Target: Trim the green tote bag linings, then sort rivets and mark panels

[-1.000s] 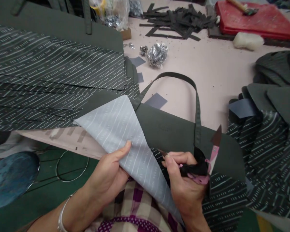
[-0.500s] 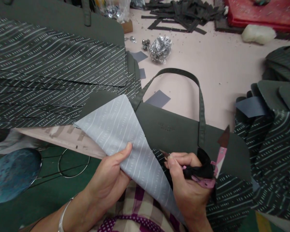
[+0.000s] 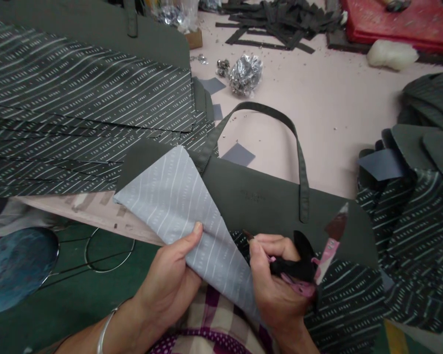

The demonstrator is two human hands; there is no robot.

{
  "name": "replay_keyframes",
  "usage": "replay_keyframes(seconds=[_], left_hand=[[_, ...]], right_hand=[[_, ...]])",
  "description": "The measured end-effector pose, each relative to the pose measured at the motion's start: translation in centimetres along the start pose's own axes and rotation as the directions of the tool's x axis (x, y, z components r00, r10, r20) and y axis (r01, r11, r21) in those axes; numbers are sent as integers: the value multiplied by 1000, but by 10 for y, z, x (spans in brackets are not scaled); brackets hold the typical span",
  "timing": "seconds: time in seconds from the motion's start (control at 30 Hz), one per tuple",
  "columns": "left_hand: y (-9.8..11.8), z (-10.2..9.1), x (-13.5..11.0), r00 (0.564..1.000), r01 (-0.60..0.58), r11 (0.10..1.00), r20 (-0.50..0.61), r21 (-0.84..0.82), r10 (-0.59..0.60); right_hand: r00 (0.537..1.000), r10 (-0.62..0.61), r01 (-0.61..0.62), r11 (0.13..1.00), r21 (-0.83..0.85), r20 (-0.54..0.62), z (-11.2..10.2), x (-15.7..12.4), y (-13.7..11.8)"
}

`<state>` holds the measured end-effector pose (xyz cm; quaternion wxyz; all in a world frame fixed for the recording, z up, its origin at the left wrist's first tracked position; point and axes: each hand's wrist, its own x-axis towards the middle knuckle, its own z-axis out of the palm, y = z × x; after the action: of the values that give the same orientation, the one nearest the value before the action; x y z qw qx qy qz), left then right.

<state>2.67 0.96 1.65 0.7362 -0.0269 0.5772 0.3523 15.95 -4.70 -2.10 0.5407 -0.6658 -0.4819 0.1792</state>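
A dark green bag panel [image 3: 258,184] with a strap handle [image 3: 301,172] lies across the front of the table. Its printed fabric is folded up on the left, showing a pale grey striped underside [image 3: 173,191]. My left hand [image 3: 175,273] is closed on this flap, thumb on top and fingers beneath. Beside the fold, my right hand [image 3: 278,280] grips a pink-and-black hand tool [image 3: 299,275], whose exact kind I cannot make out. One pink-wrapped end with a brown pointed tip [image 3: 335,223] sticks up behind the hand. A thin brown point shows at the fingertips, by the printed fabric.
Stacked striped panels [image 3: 96,93] lie at the left, more panels [image 3: 417,196] at the right. Farther back are a bag of silvery bits [image 3: 245,73], dark strips [image 3: 276,22], a whitish lump [image 3: 391,54] and a red slab [image 3: 398,27]. A blue round stool seat [image 3: 20,270] stands lower left.
The bag panel, its handle and my right hand with the tool have shifted slightly left in view. Both hands keep their hold; the tool's pointed end sits a little lower.
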Motion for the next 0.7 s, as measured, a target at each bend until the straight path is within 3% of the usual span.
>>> replay_keyframes(seconds=[0.2,0.7], left_hand=[[2,2,-2,1000,-4,1000,-2,-21,4],[2,0,0,1000,4,1000,2,-22,-4]], right_hand=[[985,142,-125,977,174,-93,-10,2,0],[995,87,-82,992,95,-46,-9,3,-1]])
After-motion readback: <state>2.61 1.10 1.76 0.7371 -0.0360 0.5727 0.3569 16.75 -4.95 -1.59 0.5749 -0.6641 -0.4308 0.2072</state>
